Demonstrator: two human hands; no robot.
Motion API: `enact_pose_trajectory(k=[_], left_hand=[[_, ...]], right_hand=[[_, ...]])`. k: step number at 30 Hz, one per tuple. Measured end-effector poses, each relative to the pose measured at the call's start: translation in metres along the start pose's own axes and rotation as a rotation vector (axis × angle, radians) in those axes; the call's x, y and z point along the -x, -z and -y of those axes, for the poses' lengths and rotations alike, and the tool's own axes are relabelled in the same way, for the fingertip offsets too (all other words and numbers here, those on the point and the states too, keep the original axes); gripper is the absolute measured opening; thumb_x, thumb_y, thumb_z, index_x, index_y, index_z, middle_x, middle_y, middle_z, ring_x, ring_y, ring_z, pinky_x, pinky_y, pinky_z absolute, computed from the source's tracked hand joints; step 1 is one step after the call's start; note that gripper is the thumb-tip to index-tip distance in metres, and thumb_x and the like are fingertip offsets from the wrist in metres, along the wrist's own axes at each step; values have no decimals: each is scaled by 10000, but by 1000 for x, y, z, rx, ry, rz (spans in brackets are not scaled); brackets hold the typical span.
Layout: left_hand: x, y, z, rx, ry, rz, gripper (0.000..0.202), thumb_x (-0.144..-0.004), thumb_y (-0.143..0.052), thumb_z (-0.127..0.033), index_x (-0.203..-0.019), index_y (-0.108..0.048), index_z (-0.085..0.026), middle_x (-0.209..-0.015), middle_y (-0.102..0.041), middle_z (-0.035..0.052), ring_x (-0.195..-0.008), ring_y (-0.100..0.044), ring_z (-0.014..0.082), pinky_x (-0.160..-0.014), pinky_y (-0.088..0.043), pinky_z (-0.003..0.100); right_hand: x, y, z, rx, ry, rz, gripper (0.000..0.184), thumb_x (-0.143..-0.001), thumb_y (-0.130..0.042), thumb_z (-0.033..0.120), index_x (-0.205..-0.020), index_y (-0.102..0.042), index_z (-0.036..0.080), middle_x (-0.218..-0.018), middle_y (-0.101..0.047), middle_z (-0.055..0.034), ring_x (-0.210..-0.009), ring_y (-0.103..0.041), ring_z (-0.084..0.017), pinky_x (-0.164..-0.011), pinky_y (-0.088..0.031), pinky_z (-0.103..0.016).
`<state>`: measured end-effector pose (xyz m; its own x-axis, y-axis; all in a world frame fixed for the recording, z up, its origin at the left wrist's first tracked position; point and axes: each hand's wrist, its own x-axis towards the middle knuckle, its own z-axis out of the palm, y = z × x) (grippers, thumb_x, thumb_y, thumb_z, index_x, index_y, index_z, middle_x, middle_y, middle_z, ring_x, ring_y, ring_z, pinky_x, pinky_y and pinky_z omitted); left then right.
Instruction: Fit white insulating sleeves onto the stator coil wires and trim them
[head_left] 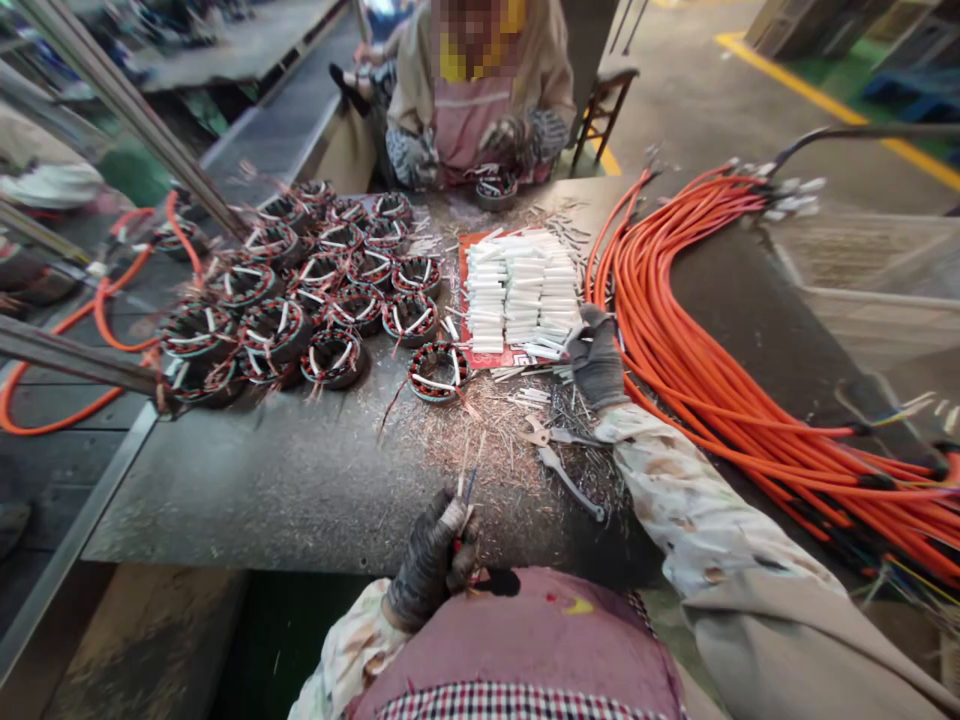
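Observation:
My left hand (pixel 439 555), in a dark grey glove, is closed around a few thin wires (pixel 470 470) close to the apron. The wires point up and away; one looks white, another blue, and a bit of red shows at the fingers. At the right front corner of a pile of short white tubes (pixel 525 290), my gloved right hand (pixel 598 358) has its fingers bent together on a tube end. Between the hands, a pair of pliers (pixel 559 455) lies with its handles spread. A ring-shaped wound coil (pixel 438 374) with white tubing stands ahead of my left hand.
Several more wound coils (pixel 274 330) crowd the table's left side. A thick bundle of orange cables (pixel 675 330) curves along the right. Copper clippings (pixel 442 440) litter the metal tabletop (pixel 247 490). Across the table, a gloved co-worker (pixel 480 120) handles a coil (pixel 496 190). Metal posts (pixel 127 110) rise at left.

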<state>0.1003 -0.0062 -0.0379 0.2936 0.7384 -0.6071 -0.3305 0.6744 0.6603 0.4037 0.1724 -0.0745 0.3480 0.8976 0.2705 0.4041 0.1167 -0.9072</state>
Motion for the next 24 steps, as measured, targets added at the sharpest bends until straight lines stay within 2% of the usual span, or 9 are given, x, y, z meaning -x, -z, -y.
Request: enact_pose_trajectory(k=[3, 6, 9, 13, 19, 22, 24], left_hand=[[8, -7, -6, -93, -40, -56, 533, -765, -808, -637, -899, -502, -222, -592, -508, -106, -349, -310, 18, -348, -199, 154], [14, -16, -10, -154, -103, -78, 554, -732, -805, -655, -854, -467, -234, -534, -503, -115, -354, -316, 37, -361, -244, 166], [16, -20, -10, -171, -137, -92, 573, -722, -797, -667, -825, -426, -243, -518, -498, -119, -360, -313, 41, -374, -271, 172], [13, -16, -2, -163, -142, -98, 575, -717, -798, -664, -832, -418, -248, -520, -497, -117, -375, -333, 49, -387, -290, 177], [12, -11, 1, -153, -179, -83, 546, -723, -799, -640, -828, -441, -241, -518, -509, -104, -389, -371, 57, -395, -307, 175], [16, -13, -2, -148, -163, -68, 521, -737, -816, -604, -841, -464, -235, -531, -520, -107, -368, -338, 42, -382, -281, 169], [17, -14, -3, -98, -155, -55, 529, -745, -802, -639, -860, -485, -231, -552, -541, -101, -352, -320, 39, -366, -260, 173]], right_hand=[[33, -1, 40, -217, -78, -6, 540, -888, -634, 395, -1383, -443, 296, -1020, -640, -19, -867, -644, -184, -781, -572, -355], [82, -11, 90, -586, -298, 166, 536, -832, -745, 344, -1323, -530, 338, -992, -661, 16, -857, -677, -179, -786, -614, -376], [119, -24, 121, -787, -482, 204, 547, -768, -796, 318, -1263, -564, 349, -983, -640, 36, -859, -689, -175, -767, -644, -386], [132, -34, 129, -866, -563, 140, 546, -759, -795, 297, -1245, -557, 362, -1003, -628, 39, -916, -684, -175, -758, -659, -377], [126, -31, 133, -850, -508, 134, 540, -788, -775, 314, -1272, -544, 378, -1044, -615, 39, -930, -684, -175, -763, -663, -381], [124, -28, 134, -784, -426, 235, 531, -841, -744, 334, -1321, -527, 401, -1051, -642, 39, -937, -696, -179, -766, -652, -370], [128, -29, 132, -736, -391, 419, 524, -845, -760, 330, -1323, -547, 362, -999, -676, 35, -907, -703, -175, -799, -641, -369]])
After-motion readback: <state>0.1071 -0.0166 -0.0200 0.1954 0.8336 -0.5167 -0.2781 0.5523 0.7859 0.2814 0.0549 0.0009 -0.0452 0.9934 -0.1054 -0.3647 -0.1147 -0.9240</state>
